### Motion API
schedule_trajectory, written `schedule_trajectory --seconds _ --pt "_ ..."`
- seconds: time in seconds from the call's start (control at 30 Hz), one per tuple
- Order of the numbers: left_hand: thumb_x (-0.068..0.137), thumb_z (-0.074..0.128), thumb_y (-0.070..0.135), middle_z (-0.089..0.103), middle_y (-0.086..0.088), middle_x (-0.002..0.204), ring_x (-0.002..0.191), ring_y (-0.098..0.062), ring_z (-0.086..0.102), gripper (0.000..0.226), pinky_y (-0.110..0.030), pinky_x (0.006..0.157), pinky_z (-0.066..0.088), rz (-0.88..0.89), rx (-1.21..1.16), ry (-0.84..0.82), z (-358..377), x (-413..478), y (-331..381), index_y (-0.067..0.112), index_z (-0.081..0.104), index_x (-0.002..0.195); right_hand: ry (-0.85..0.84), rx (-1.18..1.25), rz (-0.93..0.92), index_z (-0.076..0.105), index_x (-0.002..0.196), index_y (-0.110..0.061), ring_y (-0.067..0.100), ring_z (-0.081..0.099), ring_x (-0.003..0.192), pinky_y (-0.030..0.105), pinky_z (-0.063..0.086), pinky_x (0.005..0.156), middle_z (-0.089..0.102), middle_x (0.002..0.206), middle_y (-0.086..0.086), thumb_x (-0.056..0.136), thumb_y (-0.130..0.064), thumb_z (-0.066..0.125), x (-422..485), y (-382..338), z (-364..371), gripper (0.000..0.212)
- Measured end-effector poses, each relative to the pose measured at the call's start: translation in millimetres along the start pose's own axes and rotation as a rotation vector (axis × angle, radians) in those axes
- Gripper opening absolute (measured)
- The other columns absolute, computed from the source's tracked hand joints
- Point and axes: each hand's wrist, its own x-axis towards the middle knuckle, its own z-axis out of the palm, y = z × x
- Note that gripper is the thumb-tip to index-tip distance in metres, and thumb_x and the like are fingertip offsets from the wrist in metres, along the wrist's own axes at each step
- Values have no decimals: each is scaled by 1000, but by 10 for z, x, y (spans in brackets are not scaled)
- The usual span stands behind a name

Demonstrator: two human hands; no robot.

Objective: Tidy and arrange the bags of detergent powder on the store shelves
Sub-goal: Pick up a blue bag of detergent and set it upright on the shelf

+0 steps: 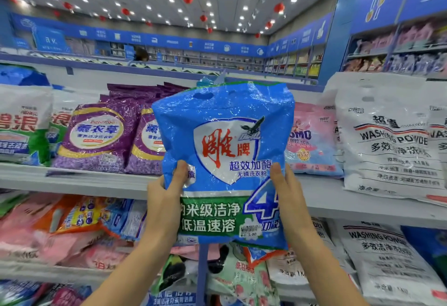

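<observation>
The blue detergent bag (225,160) is held upright mid-view, clear of the shelf (96,181): the left grip (164,199) pinches its edge at seven o'clock, the right grip (287,192) clasps the edge at five. It likely belongs in the slot behind, between purple bags (96,136) at nine o'clock and the pink bag (312,141) at three (label outward). Glossy, crinkled film slumps round loose powder, so support under the base should help.

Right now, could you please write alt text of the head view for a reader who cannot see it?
A person holds a blue detergent bag upright before a store shelf, left hand and right hand gripping its lower sides, thumbs in front. Behind it sit purple bags at left, a pink bag and white washing powder bags at right.
</observation>
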Motion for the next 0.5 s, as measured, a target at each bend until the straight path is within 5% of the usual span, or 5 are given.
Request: schedule_trajectory --seconds 0.17,0.23,0.33,0.5 --pt "80 46 59 64 31 77 77 12 58 28 -18 74 42 40 124 -72 -151 -25 50 37 58 92 93 71 -23 63 83 -17 0 63 65 14 46 60 68 71 -8 85 -35 55 13 3 120 19" --pt "82 45 50 57 41 100 98 14 54 26 -14 85 39 35 153 -88 -230 -28 98 46 47 107 98 98 -28 63 83 -15 0 63 63 10 45 55 68 67 -9 89 -26 54 4 38 196 15" --pt "81 47 49 43 21 132 121 -2 45 45 -23 98 33 57 191 -51 -402 11 112 46 33 124 90 98 -14 66 90 -12 6 65 74 13 47 61 70 79 -5 87 -30 53 23 94 368 22" --pt "92 46 33 51 27 98 76 24 53 21 3 60 37 77 247 82 -623 66 236 52 35 95 8 136 1 63 93 -26 -9 63 72 7 48 62 70 76 -19 92 -23 50 74 137 723 13"
